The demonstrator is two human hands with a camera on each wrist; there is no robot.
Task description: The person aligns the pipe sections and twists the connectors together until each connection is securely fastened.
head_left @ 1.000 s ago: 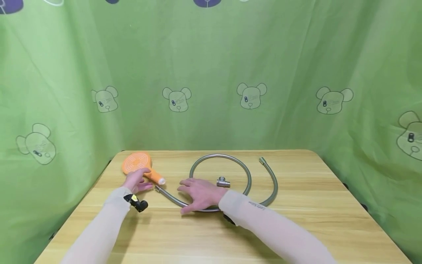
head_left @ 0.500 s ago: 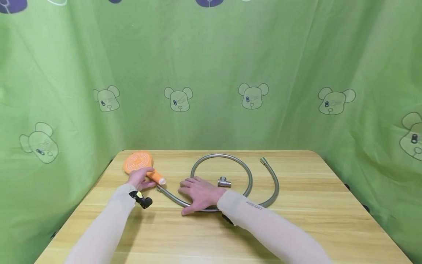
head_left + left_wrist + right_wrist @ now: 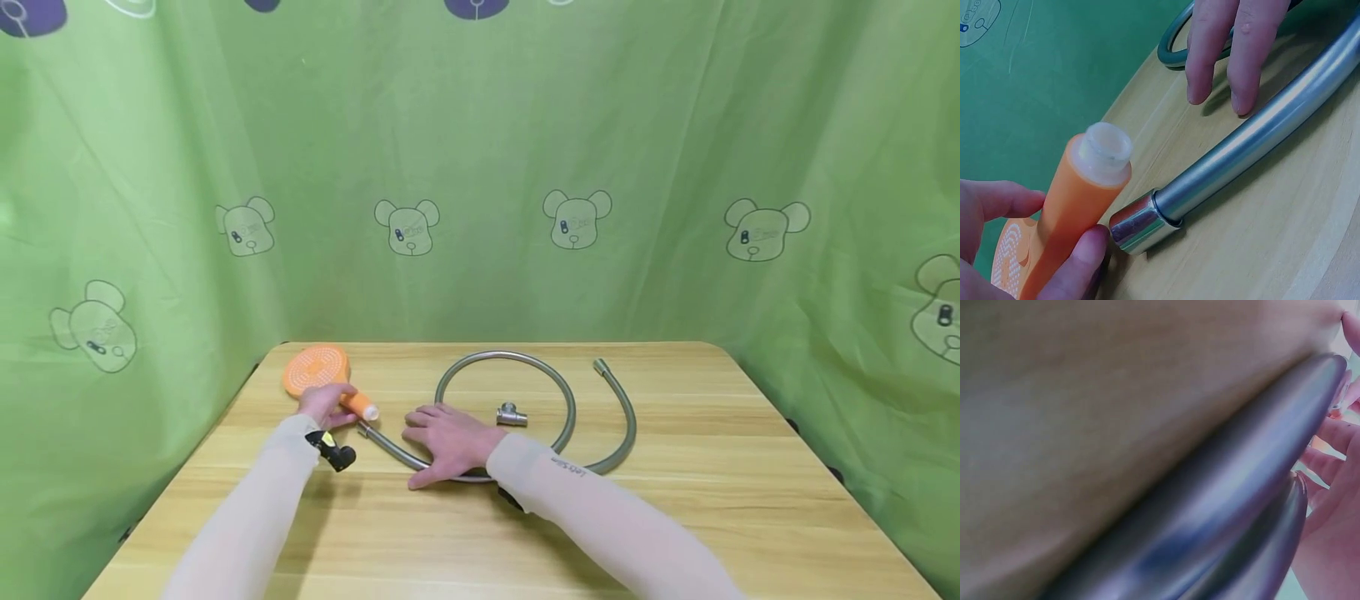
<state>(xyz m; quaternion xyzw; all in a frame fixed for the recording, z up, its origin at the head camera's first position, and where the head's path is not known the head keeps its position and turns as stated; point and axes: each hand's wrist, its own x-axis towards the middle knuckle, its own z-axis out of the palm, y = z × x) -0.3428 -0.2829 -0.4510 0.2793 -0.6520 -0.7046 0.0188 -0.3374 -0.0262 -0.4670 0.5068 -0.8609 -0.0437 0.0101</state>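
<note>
An orange shower head [image 3: 317,369] lies at the table's far left, its nozzle face up. My left hand [image 3: 324,404] has thumb and finger on opposite sides of its handle [image 3: 1079,206], whose whitish threaded end points outward. Right beside that end is the metal end nut [image 3: 1145,223] of a grey shower hose [image 3: 633,421]. My right hand [image 3: 453,442] is palm down over the hose near the table's middle, fingers spread, thumb apart. In the right wrist view the hose [image 3: 1222,481] runs close under this hand [image 3: 1335,512].
Inside the hose loop lies a small chrome tee fitting [image 3: 512,415]. The hose's other end [image 3: 601,367] rests at the back right of the wooden table [image 3: 675,517]. A green curtain [image 3: 480,283] hangs around the back and sides.
My left hand has moved slightly right and away from me along the shower head, onto its handle. The right hand stays over the hose.
</note>
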